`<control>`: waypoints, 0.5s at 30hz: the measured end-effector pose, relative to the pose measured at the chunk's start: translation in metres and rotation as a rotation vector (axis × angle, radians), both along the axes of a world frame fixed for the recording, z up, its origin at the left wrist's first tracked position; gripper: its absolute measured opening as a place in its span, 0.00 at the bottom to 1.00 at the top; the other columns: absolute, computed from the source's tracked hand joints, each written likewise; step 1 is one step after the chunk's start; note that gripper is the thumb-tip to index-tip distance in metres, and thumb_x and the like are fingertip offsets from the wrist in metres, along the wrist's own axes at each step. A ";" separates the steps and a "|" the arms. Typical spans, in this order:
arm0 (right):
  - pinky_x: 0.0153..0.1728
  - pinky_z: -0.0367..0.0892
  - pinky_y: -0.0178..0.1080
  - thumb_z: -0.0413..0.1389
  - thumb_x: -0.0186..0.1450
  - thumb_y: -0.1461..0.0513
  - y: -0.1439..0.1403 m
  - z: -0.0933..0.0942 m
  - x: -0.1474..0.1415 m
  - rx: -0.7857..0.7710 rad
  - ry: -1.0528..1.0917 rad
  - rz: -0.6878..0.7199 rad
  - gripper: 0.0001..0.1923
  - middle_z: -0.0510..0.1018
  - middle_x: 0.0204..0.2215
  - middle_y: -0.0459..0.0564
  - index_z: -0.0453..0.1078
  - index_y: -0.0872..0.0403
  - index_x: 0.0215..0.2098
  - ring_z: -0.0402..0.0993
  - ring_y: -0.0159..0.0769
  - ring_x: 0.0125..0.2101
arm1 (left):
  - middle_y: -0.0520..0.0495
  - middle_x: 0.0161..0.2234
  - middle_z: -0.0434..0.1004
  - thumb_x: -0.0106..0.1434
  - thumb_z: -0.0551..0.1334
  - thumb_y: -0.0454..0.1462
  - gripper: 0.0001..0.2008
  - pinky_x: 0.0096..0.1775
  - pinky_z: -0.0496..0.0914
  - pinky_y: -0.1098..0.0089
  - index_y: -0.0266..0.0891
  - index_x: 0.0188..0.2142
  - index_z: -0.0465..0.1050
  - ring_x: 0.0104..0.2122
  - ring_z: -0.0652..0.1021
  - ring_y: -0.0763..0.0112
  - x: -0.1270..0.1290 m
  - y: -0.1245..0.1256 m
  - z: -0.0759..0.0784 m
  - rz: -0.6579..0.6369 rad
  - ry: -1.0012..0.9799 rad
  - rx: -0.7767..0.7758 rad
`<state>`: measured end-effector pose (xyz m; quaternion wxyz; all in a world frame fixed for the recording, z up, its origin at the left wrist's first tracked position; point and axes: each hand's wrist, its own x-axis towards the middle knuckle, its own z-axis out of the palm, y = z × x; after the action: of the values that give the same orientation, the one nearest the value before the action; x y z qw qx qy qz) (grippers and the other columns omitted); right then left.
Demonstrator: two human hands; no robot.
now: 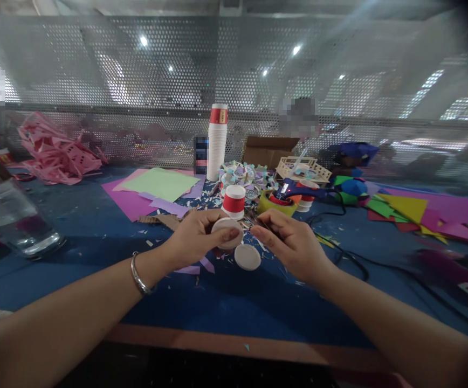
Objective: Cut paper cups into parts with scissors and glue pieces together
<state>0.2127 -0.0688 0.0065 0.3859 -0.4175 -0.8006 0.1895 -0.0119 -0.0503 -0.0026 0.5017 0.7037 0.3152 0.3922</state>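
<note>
My left grip (195, 237) closed on a disc (229, 223), my right grip (294, 242) narrow, contents unclear, above the worktop (234, 302).

left forearm (76, 307): bare, slanting up from the lower left toward the middle
left hand (195, 234): closed in a grip, thumb (224, 236) laid across the front, fingers bent behind
right forearm (396, 318): bare, slanting up and inward from the lower right
right hand (294, 245): fingers curled inward, exact grip unclear
both hands: near each other, not touching
</note>
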 end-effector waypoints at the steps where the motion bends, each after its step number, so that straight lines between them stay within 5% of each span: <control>1: 0.25 0.56 0.34 0.54 0.72 0.49 0.001 0.000 0.000 -0.016 0.004 -0.010 0.17 0.62 0.22 0.40 0.66 0.53 0.34 0.58 0.28 0.23 | 0.50 0.29 0.76 0.63 0.68 0.43 0.12 0.26 0.71 0.73 0.36 0.37 0.74 0.25 0.76 0.75 0.000 0.000 0.000 -0.007 -0.023 -0.033; 15: 0.29 0.62 0.35 0.59 0.68 0.50 0.002 -0.007 -0.007 -0.334 0.198 0.163 0.15 0.71 0.31 0.46 0.69 0.53 0.37 0.66 0.32 0.30 | 0.54 0.29 0.73 0.57 0.72 0.39 0.15 0.32 0.70 0.72 0.38 0.32 0.66 0.28 0.74 0.76 0.006 -0.005 0.000 -0.012 -0.223 -0.284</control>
<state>0.2062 -0.0669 -0.0005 0.3713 -0.3888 -0.7474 0.3902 -0.0060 -0.0550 -0.0024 0.6302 0.5797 0.3056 0.4165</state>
